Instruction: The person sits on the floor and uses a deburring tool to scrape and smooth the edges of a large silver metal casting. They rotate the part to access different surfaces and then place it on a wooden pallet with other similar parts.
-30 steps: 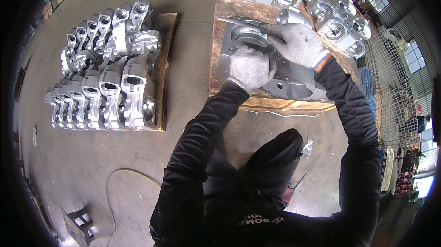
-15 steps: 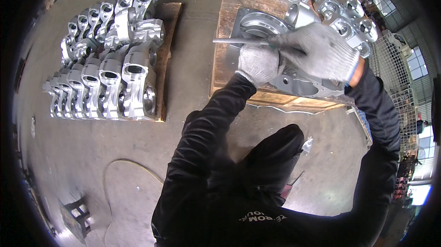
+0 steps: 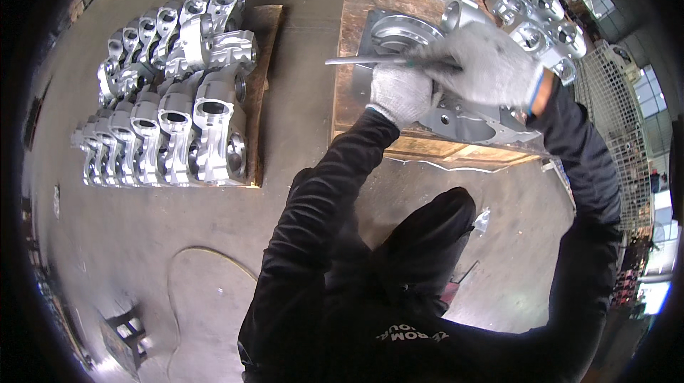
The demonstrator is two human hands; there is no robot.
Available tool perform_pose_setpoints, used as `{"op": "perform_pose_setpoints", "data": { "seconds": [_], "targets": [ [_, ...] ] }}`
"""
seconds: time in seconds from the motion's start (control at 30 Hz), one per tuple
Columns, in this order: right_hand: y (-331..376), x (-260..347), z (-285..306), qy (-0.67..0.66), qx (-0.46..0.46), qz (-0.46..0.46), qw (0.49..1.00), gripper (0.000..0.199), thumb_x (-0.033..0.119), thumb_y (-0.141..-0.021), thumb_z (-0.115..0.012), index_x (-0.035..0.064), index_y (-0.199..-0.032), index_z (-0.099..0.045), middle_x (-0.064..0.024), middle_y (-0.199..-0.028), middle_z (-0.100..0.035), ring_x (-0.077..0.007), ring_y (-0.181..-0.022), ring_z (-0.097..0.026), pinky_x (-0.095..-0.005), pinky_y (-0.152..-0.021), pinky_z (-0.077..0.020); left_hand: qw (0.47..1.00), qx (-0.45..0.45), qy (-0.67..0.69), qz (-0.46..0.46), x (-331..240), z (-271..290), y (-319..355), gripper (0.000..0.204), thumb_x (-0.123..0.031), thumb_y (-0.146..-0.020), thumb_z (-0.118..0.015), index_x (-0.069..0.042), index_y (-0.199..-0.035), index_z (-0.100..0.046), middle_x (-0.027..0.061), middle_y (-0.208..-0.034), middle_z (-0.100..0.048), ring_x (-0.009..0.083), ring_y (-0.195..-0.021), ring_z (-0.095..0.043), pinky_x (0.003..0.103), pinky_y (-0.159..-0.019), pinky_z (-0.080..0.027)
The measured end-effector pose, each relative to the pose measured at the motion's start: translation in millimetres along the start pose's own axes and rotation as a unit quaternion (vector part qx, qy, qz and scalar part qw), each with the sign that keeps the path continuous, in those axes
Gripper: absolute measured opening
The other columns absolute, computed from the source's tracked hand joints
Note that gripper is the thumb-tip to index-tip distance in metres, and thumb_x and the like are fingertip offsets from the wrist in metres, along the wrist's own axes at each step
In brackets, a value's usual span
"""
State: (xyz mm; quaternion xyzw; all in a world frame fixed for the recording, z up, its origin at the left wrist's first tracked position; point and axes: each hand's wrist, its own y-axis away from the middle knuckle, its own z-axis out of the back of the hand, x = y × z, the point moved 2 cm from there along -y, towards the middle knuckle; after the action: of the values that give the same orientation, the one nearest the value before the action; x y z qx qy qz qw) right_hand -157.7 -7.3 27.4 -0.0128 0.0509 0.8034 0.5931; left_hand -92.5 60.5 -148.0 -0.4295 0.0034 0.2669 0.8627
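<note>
My right hand [image 3: 491, 66], in a pale grey knit glove, is closed round one end of a slim grey metal bar [image 3: 350, 61]. The bar's free end points left, past the wooden edge of the crate top. Right beneath the bar is my gloved left hand [image 3: 400, 94], its fingers curled; what they grip is hidden. Both hands are over a large silver metal casting [image 3: 467, 126] lying on the wooden crate. A round, ringed opening [image 3: 406, 34] shows just beyond my hands.
Several silver castings [image 3: 529, 35] stand farther back on the crate [image 3: 434, 153]. To the left, a pallet [image 3: 265, 62] carries rows of similar castings [image 3: 214, 123]. A hose [image 3: 171, 276] crosses the floor near a small dark stand [image 3: 125, 337]. Wire mesh [image 3: 609, 126] rises at the right.
My right hand has shifted slightly left and up, and the bar's free end has moved a little left with it. My left hand has stayed nearly in place.
</note>
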Motion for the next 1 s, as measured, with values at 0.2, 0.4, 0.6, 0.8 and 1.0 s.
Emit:
{"op": "perform_pose_setpoints", "data": {
  "seconds": [0.2,0.4,0.6,0.8,1.0],
  "targets": [
    [-59.9,-60.5,-50.7,0.084,-0.129,-0.024,0.988,0.037,0.027,-0.081,-0.066,0.0067,-0.11,-0.078,-0.0215,-0.097,-0.074,-0.0382,-0.09,-0.073,-0.0466,-0.085,-0.0587,0.999,0.026,0.013,-0.033,-21.2,11.3,-20.4,0.03,-0.035,-0.088,-0.064,-0.006,-0.088,-0.072,0.0157,-0.078,-0.07,0.0341,-0.074,-0.069,0.049,-0.074,-0.053],
    [19.6,-52.0,-61.9,-0.061,-0.27,-0.098,0.956,0.041,0.033,-0.098,-0.058,0.0104,-0.131,-0.069,-0.026,-0.093,-0.071,-0.0433,-0.089,-0.07,-0.0493,-0.08,-0.057,0.995,-0.004,-0.052,-0.086,-9.1,39.7,12.3,0.053,-0.041,-0.09,-0.068,0.001,-0.121,-0.066,0.0206,-0.127,-0.066,0.036,-0.126,-0.061,0.049,-0.109,-0.047],
    [132.1,1.1,-123.4,-0.201,-0.371,-0.172,0.89,0.036,0.011,-0.093,-0.068,0.0053,-0.128,-0.071,-0.0252,-0.094,-0.071,-0.0368,-0.08,-0.074,-0.0401,-0.067,-0.0571,0.967,-0.21,0.038,0.137,18.7,50.7,61.3,0.091,-0.037,-0.081,-0.087,0.006,-0.147,-0.041,0.0307,-0.133,-0.058,0.0409,-0.118,-0.064,0.045,-0.106,-0.052],
    [150.8,39.3,-146.4,-0.123,-0.364,-0.244,0.891,0.03,0.014,-0.093,-0.068,0.0106,-0.122,-0.072,-0.0191,-0.082,-0.065,-0.0376,-0.068,-0.068,-0.0447,-0.058,-0.0532,0.877,-0.011,0.309,0.368,43.0,9.1,45.1,0.09,-0.03,-0.075,-0.086,0.007,-0.144,-0.042,0.0263,-0.115,-0.072,0.0349,-0.106,-0.072,0.039,-0.095,-0.055],
    [113.1,59.6,-148.1,-0.137,-0.343,-0.238,0.898,0.026,0.015,-0.093,-0.064,0.0106,-0.118,-0.071,-0.0159,-0.074,-0.065,-0.0352,-0.062,-0.067,-0.0453,-0.055,-0.0523,0.893,-0.029,0.28,0.351,45.2,7.4,53.1,0.075,-0.026,-0.077,-0.083,0.008,-0.135,-0.051,0.0238,-0.106,-0.074,0.0328,-0.097,-0.075,0.038,-0.089,-0.057]
  ]
}}
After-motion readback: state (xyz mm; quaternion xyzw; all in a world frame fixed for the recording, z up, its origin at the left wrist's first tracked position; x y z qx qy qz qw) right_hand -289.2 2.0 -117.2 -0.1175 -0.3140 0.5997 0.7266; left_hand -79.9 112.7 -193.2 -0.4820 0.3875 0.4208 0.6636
